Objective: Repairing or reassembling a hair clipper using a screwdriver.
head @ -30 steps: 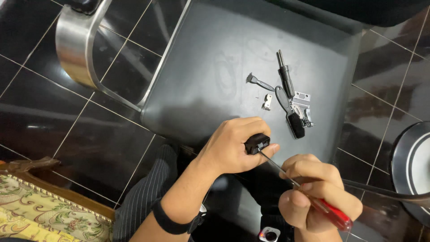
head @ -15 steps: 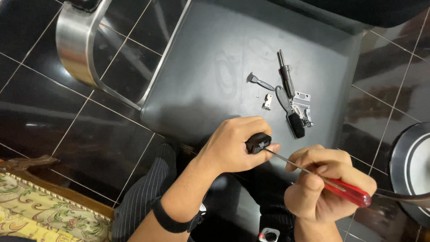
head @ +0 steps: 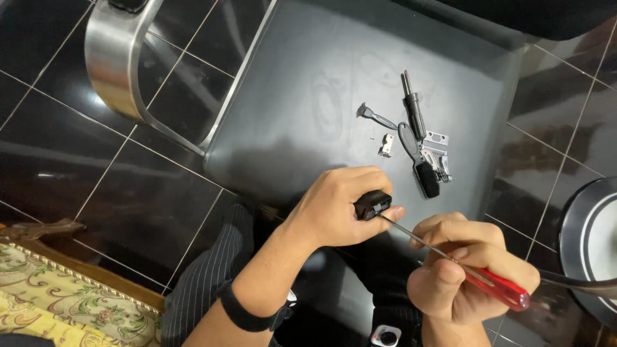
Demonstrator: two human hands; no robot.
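My left hand (head: 340, 205) grips a small black plastic piece (head: 371, 204), like a key-fob shell, at the near edge of a dark seat surface (head: 308, 96). My right hand (head: 469, 273) holds a screwdriver with a red handle (head: 504, 290); its thin metal shaft (head: 418, 241) points up-left and its tip touches the black piece. A black band (head: 241, 315) circles my left wrist.
Small parts lie on the seat beyond my hands: a black cylindrical tool (head: 412, 106), a small metal key blade (head: 374, 116), a tiny metal bracket (head: 385, 145), a black fob part (head: 427, 178), a circuit piece (head: 438, 154). A chrome chair frame (head: 116, 58) is left, a round stool (head: 588, 244) right.
My right hand has shifted right and lowered the red handle, so the screwdriver lies flatter. The tip stays at the black piece in my left hand.
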